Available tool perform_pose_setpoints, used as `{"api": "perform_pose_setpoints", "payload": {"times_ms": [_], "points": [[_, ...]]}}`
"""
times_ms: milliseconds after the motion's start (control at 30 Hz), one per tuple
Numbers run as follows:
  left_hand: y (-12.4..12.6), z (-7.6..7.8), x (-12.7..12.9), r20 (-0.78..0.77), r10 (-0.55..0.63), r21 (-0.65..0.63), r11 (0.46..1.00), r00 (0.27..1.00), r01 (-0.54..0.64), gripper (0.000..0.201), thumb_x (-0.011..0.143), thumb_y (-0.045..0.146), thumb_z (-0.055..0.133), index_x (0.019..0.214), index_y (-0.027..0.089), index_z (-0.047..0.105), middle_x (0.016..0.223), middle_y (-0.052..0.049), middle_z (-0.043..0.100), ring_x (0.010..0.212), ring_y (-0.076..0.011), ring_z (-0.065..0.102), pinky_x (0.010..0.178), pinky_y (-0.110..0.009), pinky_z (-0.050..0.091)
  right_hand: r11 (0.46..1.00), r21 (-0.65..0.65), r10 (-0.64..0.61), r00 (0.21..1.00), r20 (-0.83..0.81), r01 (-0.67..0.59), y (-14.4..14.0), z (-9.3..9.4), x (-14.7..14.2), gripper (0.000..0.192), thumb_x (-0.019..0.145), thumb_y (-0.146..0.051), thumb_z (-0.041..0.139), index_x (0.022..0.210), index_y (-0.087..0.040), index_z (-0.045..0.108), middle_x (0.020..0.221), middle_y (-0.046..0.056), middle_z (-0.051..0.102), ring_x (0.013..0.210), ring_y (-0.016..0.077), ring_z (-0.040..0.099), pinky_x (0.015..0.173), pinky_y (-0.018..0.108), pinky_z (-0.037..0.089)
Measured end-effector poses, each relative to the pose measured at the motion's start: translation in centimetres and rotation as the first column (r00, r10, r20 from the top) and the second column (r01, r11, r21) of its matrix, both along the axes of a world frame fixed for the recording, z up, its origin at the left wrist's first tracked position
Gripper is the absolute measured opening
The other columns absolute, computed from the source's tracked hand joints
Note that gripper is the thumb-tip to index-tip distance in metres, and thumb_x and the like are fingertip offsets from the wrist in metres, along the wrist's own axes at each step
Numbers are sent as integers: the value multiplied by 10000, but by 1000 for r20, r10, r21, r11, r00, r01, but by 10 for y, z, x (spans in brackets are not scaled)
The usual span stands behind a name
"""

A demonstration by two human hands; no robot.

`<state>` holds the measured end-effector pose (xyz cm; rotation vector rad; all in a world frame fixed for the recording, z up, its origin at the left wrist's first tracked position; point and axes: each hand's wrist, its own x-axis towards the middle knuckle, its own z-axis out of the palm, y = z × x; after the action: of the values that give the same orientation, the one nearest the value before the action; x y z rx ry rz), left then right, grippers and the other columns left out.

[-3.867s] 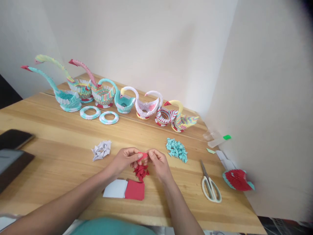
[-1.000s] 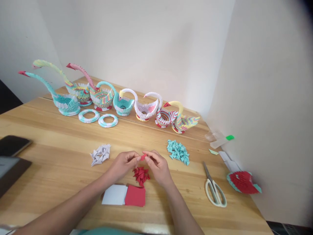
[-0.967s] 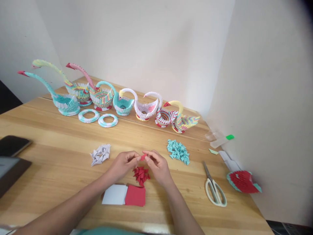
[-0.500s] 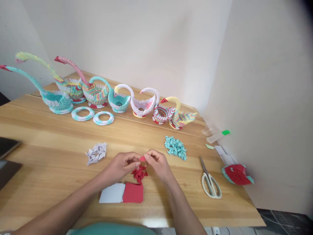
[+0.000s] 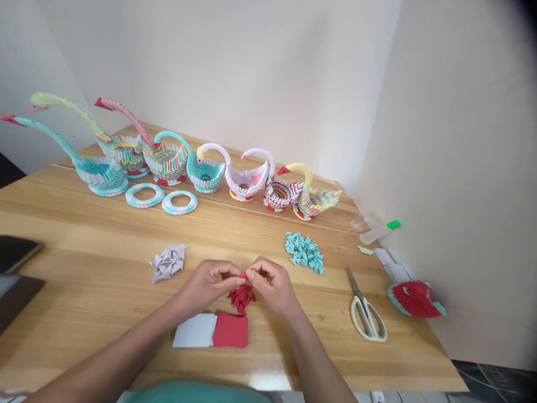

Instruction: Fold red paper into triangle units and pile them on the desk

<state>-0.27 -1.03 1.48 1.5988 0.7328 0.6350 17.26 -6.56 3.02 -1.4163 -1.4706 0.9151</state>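
Between the fingertips of my left hand (image 5: 216,284) and my right hand (image 5: 271,282) is a small red piece of paper (image 5: 244,275), mostly covered by the fingers. Both hands pinch it, thumbs on the near side. Just below them lies a pile of folded red paper triangles (image 5: 242,299). Nearer to me are a stack of red paper rectangles (image 5: 231,331) and a stack of white paper rectangles (image 5: 195,331), side by side. Folded pale lilac pieces (image 5: 168,262) sit to the left, folded turquoise pieces (image 5: 305,252) to the right.
Several folded-paper swans (image 5: 205,174) line the back, with two paper rings (image 5: 179,202) before them. Scissors (image 5: 366,316) lie at right, near a red and turquoise paper model (image 5: 413,299) and a green-capped clear tube (image 5: 380,232). A dark flat device (image 5: 17,253) is at the left.
The fingertips have closed in over the red piece, and less of it shows. The view has shifted slightly, moving the whole scene a little to the right.
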Motion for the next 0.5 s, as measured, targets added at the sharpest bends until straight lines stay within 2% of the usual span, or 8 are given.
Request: {"api": "perform_pose_setpoints", "payload": {"times_ms": [100,200,267,300,333,400,433,500], "points": [[-1,0,2,-27,21,16,1000,999,-20,207,812,286,601,686,132,661,635,-20,668,611,-141,570,599,-230,434,999,52,-17,998,66,13,-1,1,-2,220,821,-284,595,631,-174,613,618,-13,538,578,121,474,557,237,352],[-1,-3,4,-43,6,48,999,999,-4,217,835,272,568,670,142,622,613,-8,643,585,-134,557,581,-229,425,999,35,-39,997,65,37,-2,-1,-2,220,803,-282,606,611,-175,600,602,-14,538,560,117,473,541,234,346],[-2,-5,5,-81,38,183,983,996,-22,225,861,279,566,685,152,627,624,-9,647,600,-140,561,595,-239,419,998,-42,-54,998,-13,53,-1,-4,-1,245,806,-322,606,613,-173,590,554,-25,522,510,107,454,503,228,329],[-2,-6,5,-99,80,302,952,992,-46,226,870,292,578,696,159,634,640,-13,653,620,-148,565,613,-250,415,994,-92,-63,995,-72,56,0,-6,1,259,811,-350,603,624,-171,593,523,-33,508,479,103,446,485,225,323],[-3,-7,5,-105,130,439,896,986,-72,223,874,306,594,708,164,640,660,-19,659,646,-158,566,633,-264,408,989,-137,-74,988,-138,55,1,-8,2,274,816,-376,601,635,-169,598,493,-44,490,450,98,440,470,222,318],[-4,-7,4,-72,205,678,728,976,-103,211,880,314,614,727,172,643,697,-30,666,694,-174,557,671,-292,391,980,-194,-92,960,-265,40,2,-12,5,296,813,-411,615,646,-167,609,454,-63,450,408,88,425,447,216,317],[-5,-6,4,-43,214,755,647,976,-109,200,893,300,604,742,174,644,714,-34,669,715,-179,552,686,-304,386,978,-206,-96,943,-319,30,3,-13,5,301,805,-419,631,642,-166,610,447,-70,432,396,82,414,436,213,317],[-6,-4,3,3,198,842,528,980,-109,181,926,245,556,787,178,650,751,-40,677,755,-184,545,712,-318,383,976,-216,-92,909,-406,2,3,-14,6,314,785,-426,664,619,-168,597,445,-80,408,381,71,390,418,206,327]]}}
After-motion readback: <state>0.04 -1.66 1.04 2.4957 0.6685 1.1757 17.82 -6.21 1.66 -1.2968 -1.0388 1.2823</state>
